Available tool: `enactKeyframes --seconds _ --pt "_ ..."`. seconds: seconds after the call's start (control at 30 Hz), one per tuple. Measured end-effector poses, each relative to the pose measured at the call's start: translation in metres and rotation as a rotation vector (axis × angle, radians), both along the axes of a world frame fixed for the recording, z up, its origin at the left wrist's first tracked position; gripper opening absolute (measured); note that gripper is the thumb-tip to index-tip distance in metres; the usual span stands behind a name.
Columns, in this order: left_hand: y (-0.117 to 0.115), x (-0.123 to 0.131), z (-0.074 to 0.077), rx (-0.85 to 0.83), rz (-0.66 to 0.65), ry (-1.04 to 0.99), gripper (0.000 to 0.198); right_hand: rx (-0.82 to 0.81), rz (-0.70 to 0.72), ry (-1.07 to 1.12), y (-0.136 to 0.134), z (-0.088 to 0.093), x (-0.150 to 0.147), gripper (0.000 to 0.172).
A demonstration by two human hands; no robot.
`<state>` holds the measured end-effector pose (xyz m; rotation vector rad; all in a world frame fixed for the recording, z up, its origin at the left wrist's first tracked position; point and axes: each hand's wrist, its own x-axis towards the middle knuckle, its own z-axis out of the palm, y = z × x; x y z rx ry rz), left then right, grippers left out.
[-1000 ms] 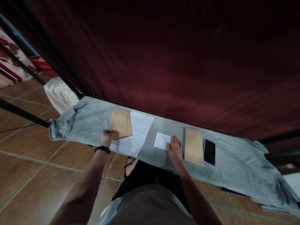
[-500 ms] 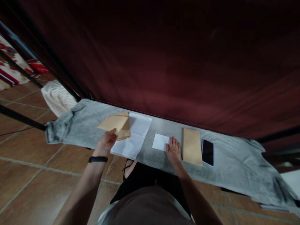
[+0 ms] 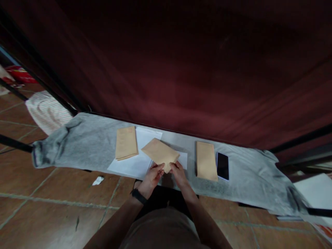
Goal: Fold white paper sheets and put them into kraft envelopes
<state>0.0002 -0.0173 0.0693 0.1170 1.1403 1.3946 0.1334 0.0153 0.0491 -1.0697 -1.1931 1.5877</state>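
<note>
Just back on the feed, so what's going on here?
The person's left hand and right hand grip a brown envelope by its near end, above the grey cloth. To the left, a pile of brown envelopes lies partly on white sheets. A white card shows partly behind the held envelope; farther right lie another brown pile and a phone.

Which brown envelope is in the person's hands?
The middle envelope, gripped by the left hand and right hand; the others lie on white paper at left and beside the phone at right.
</note>
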Motion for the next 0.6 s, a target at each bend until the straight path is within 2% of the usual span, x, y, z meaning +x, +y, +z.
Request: enactKeyframes --seconds 0.13,0.27,0.33,0.4,0.47,0.53,0.57,0.6 --pt "-0.008 0.005 -0.01 -0.013 -0.064 -0.037 0.032 -0.094 0.027 0.061 -0.009 0.009 0.016 0.041" --pt "-0.015 0.009 -0.012 0.002 -0.136 -0.034 0.03 -0.188 0.017 0.117 -0.01 0.018 0.025 0.044" --pt "-0.022 0.014 -0.012 0.018 -0.186 -0.023 0.032 -0.159 -0.05 0.071 -0.008 0.019 0.026 0.041" --pt "-0.03 0.018 -0.01 0.022 -0.288 0.029 0.031 -0.082 -0.112 -0.031 -0.004 0.017 0.029 0.035" --pt "-0.035 0.017 -0.005 0.053 -0.442 0.276 0.03 0.002 -0.164 -0.171 0.0 0.013 0.035 0.029" --pt "-0.032 0.012 0.005 0.167 -0.568 0.76 0.027 0.051 -0.193 -0.273 0.002 0.011 0.042 0.026" --pt "-0.028 0.007 0.011 0.264 -0.559 1.035 0.026 0.067 -0.191 -0.287 0.003 0.01 0.045 0.027" --pt "-0.022 0.002 0.017 0.378 -0.559 1.278 0.044 0.083 -0.178 -0.277 0.002 0.01 0.047 0.029"
